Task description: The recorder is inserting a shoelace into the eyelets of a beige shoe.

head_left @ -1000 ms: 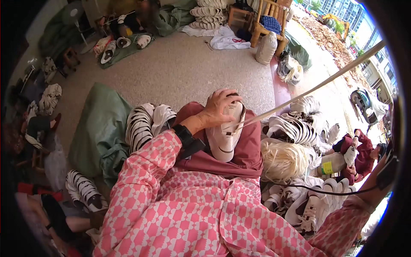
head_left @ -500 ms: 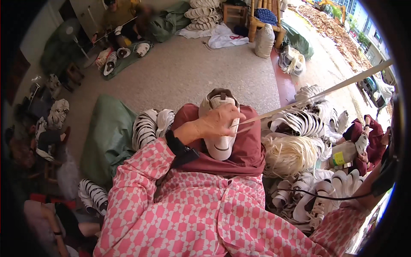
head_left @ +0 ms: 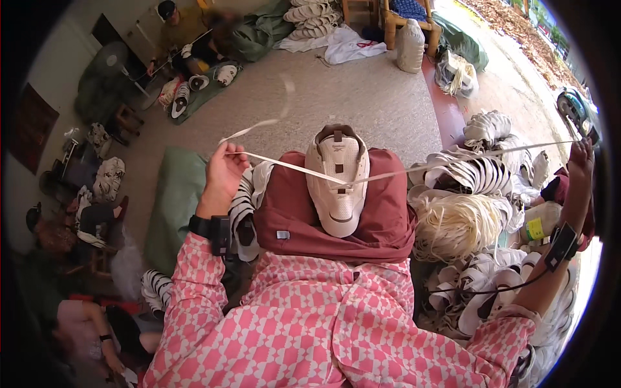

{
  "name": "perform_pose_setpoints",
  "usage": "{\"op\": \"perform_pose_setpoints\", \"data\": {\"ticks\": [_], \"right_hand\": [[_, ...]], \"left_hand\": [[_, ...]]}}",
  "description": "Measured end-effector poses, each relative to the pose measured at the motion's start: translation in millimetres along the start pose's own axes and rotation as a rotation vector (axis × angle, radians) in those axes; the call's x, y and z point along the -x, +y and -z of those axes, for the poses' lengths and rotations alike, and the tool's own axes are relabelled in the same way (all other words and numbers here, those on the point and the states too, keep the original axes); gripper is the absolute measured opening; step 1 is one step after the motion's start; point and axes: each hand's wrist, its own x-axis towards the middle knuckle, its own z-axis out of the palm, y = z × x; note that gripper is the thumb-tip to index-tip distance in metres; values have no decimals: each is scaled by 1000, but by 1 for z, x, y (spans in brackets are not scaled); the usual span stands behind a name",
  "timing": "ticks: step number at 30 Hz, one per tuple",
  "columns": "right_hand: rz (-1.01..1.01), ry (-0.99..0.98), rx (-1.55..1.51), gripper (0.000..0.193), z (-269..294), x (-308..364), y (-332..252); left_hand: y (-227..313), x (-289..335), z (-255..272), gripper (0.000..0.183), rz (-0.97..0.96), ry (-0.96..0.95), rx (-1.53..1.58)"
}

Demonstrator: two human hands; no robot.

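A cream shoe upper (head_left: 337, 204) lies on my lap over dark red cloth (head_left: 284, 223), its rounded toe toward me. A flat white shoelace (head_left: 284, 165) crosses its front part and stretches out to both sides. My left hand (head_left: 226, 169), raised left of the shoe upper, is closed on one side of the lace, and a loose end whips out beyond it, blurred. Far out at the right rim, my right hand (head_left: 581, 158) is closed on the lace's other side, its fingers partly lost in shadow. Neither hand touches the shoe upper.
At my right lie a bundle of cream laces (head_left: 460, 223), stacked shoe uppers (head_left: 472, 173) and a clear container (head_left: 542, 221). A green sack (head_left: 169, 216) and more uppers (head_left: 240, 207) are at my left. Other people sit at the left and far left; a bamboo chair (head_left: 414, 26) stands beyond.
My left hand has left the shoe upper, drawing lace up and out to the left. My right hand has come into view at the right, and the lace there hangs lower.
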Motion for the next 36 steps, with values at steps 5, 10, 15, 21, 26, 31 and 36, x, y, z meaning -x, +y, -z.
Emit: {"op": "perform_pose_setpoints", "data": {"ticks": [5,10,15,21,26,31,36], "right_hand": [[-158,-156,-187,17,73,-19,145],[-548,-225,-31,21,-35,92,223],[-604,-609,140,12,-150,214,221],[-206,-1079,541,14,-193,258,203],[-281,-1164,596,16,-199,255,198],[-544,-1140,605,15,-202,252,203],[-707,-1072,540,15,-211,253,210]], "left_hand": [[22,26,82,38,66,241,5],[15,50,103,54,183,80,-447],[3,57,48,63,287,-20,-1662],[-45,68,-72,11,-714,-760,-1318],[-98,55,-140,9,-943,-864,-1364],[-113,30,-141,8,-819,-923,-1256],[-115,23,-136,10,-738,-963,-1248]]}}
